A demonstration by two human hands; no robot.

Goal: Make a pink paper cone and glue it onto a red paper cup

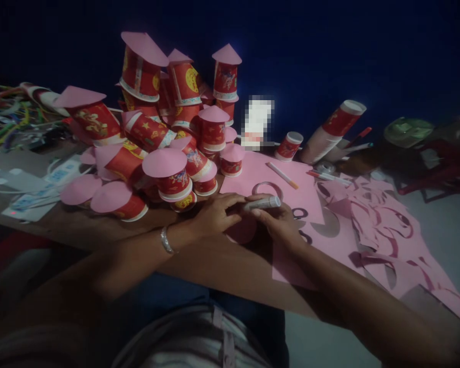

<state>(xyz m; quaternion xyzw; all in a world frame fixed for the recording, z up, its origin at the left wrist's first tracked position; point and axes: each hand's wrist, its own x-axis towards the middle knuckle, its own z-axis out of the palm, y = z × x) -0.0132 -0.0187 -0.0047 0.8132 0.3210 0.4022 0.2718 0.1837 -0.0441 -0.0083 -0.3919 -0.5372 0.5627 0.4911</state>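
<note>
Together, left hand (216, 215) and right hand (285, 222) meet near a pale tube (266, 203)

A person's right hand pinches the pale tube between thumb and fingers, in front and to the right of the pile of red cups (149, 128) topped with pink paper cones. The left hand, a silver bracelet (166, 240) at its wrist, sits nearer the pile, fingers bent narrowly beside the tube; whether it grips anything cannot be told. Beneath the hands, a rounded pink piece (241, 231) shows, just in front of the pile. To the pile's right lie an orange-ended pen (281, 174) and, farther off, pink paper scraps (387, 214).
</note>
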